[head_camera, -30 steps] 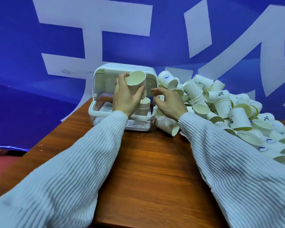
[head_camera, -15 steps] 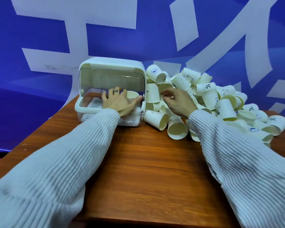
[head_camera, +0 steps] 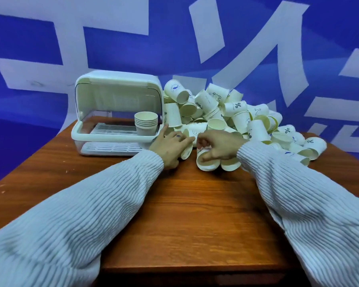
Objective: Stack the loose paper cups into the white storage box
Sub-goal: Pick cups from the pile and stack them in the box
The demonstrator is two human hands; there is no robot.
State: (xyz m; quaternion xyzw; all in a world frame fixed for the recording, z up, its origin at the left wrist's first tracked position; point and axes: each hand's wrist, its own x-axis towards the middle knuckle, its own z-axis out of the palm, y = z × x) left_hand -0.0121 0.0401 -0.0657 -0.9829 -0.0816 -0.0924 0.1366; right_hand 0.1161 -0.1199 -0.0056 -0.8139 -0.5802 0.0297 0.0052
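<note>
Currently both hands work at the near fringe of the cup pile (head_camera: 236,119), which is heaped along the far right part of the wooden table (head_camera: 195,214) and spills toward its right edge.

Left hand (head_camera: 170,145): fingers curled over a paper cup lying on its side (head_camera: 187,151), mouth toward the camera, just right of the storage box. Grip looks like a loose wrap from above; the thumb side is hidden.

Right hand (head_camera: 218,147): fingers bent, pinching the rim of another tipped cup (head_camera: 205,161), its open mouth facing the near edge. A second tipped cup (head_camera: 230,163) lies touching it on the right, partly under the wrist.

White storage box (head_camera: 116,112): sits at the far left part of the table, clear domed lid rolled back, front open. Slatted white tray inside. A nested stack of cups (head_camera: 146,123) stands upright at the tray's right end, mouth up, several rims showing.

Pile: cups mostly on their sides or tilted, some printed with a percent sign, some with small blue marks. The leftmost ones lean against the box's right wall.

Both arms wear ribbed pale sleeves (head_camera: 91,204). A blue backdrop with large white strokes (head_camera: 112,48) is behind the table.
</note>
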